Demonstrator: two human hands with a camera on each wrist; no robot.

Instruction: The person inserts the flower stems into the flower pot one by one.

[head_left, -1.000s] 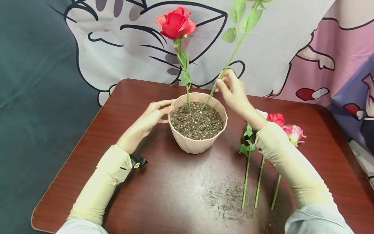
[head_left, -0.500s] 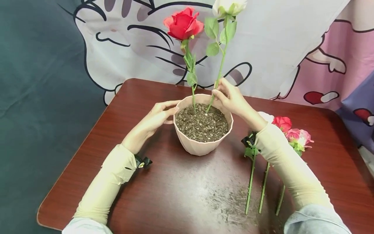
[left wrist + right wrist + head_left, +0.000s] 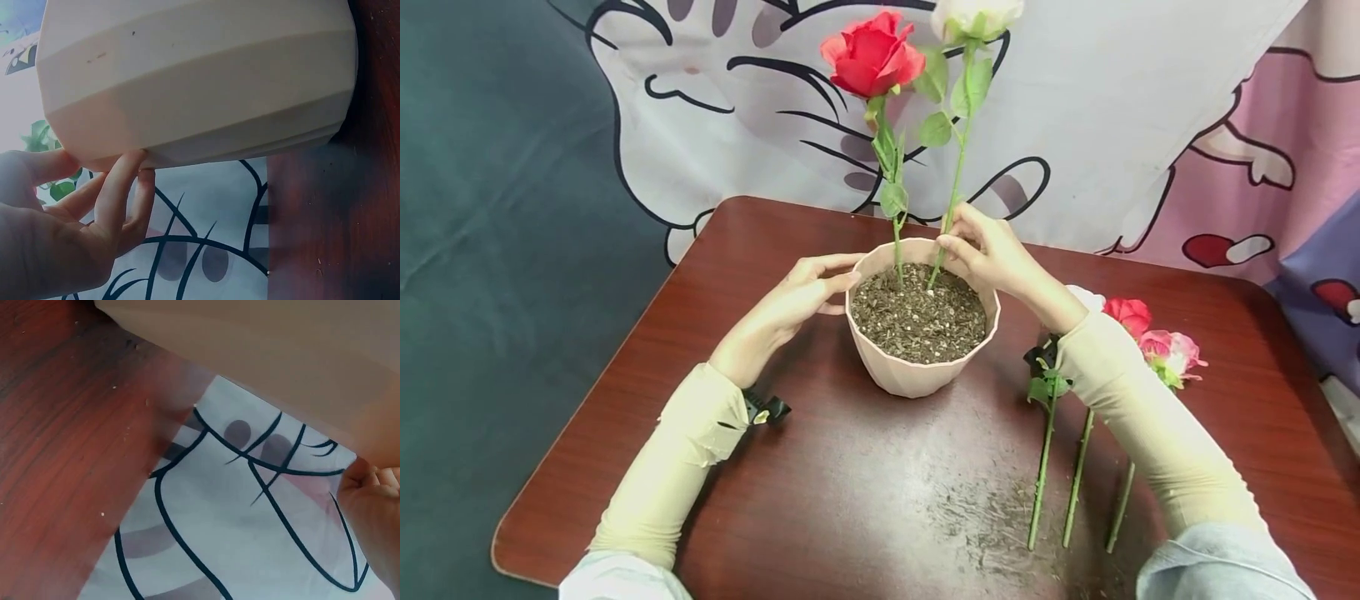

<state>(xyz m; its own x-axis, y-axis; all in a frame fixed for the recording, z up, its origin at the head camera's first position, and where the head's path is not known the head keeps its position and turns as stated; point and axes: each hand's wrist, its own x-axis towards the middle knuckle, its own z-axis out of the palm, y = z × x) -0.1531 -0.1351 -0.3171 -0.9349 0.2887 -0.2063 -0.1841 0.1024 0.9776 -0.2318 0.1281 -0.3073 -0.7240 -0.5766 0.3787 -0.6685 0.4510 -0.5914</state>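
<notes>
My right hand (image 3: 996, 254) pinches the green stem of a white rose (image 3: 976, 18), whose lower end meets the dark soil (image 3: 917, 325) in a pale pink flower pot (image 3: 912, 379). To its left a red rose (image 3: 872, 57) stands upright in the same soil. My left hand (image 3: 790, 300) holds the pot at its left rim, thumb at the edge and fingers against the outer wall. The left wrist view shows those fingers (image 3: 119, 187) on the faceted wall. In the right wrist view, the right hand (image 3: 378, 506) shows partly at the right edge, beside the pot.
Three more roses lie on the brown table (image 3: 842, 500) at the right: a white one (image 3: 1086, 298), a red one (image 3: 1127, 315) and a pink one (image 3: 1171, 354), partly under my right forearm. Soil crumbs (image 3: 985, 517) are scattered near them. A cartoon-print cloth (image 3: 1097, 125) hangs behind.
The white rose has swung left from a right-leaning tilt to nearly upright, its bloom now in view. My right hand has come lower, nearer the pot rim. The left hand stays at the pot.
</notes>
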